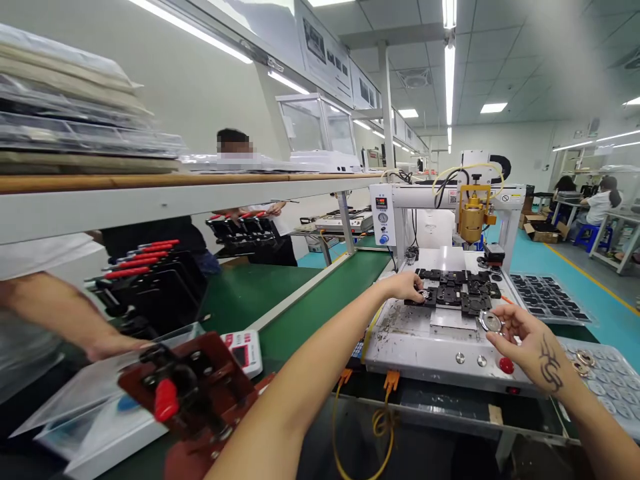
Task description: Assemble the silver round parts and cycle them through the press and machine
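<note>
My right hand pinches a round silver watch case between thumb and fingers, in front of the machine's right side. My left hand reaches to the left end of the black fixture blocks. Its fingers are closed at a small shiny round part, apparently another watch case, mostly hidden by the fingertips. The fixture blocks sit in rows on the machine's white bed. Above and behind them hangs a brass-coloured dispensing head.
Right of the machine lie a tray of black parts and a clear tray with round parts. A red button is on the machine's front. At left are a brown clamp fixture, a green conveyor and a co-worker's arm.
</note>
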Demonstrator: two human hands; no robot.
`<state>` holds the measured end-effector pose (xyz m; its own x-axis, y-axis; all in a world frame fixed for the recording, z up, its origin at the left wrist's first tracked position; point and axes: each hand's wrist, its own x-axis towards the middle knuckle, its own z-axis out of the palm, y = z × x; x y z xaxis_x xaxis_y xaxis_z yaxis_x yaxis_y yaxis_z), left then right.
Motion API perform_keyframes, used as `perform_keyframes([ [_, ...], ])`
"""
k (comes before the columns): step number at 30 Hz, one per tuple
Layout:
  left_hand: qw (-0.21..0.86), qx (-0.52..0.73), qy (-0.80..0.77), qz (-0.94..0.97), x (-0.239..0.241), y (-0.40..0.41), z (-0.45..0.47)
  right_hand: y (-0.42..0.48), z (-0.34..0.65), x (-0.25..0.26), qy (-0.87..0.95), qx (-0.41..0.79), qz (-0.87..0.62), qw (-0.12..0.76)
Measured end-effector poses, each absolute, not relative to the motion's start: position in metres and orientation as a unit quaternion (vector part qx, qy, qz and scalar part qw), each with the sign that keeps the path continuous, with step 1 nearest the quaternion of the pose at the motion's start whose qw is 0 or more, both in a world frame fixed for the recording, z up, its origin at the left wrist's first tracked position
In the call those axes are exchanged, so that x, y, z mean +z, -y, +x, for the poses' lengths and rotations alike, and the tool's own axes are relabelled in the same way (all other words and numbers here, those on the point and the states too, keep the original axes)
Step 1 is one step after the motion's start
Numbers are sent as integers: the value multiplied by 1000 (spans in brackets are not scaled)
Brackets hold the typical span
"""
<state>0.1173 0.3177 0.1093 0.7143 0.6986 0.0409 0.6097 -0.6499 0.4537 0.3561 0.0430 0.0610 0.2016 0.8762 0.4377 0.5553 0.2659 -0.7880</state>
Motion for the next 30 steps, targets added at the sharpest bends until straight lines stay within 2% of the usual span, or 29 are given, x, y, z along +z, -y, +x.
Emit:
perform_keyframes([
  [6, 211, 241, -356, 878, 125, -301, 99, -137, 326, 79, 678, 88, -587, 434],
  [12, 243, 344, -323, 848, 137, -256, 61, -228, 306, 87, 744, 113, -593, 287],
  [18, 266, 377, -331, 823, 136, -199, 12, -255, 304, 87, 770, 145, -600, 163],
  [24, 282, 415, -340, 796, 118, -167, -11, -254, 297, 87, 776, 92, -593, 192],
  [30, 351, 418, -322, 774, 70, -136, 13, -189, 317, 83, 738, -30, -589, 327],
])
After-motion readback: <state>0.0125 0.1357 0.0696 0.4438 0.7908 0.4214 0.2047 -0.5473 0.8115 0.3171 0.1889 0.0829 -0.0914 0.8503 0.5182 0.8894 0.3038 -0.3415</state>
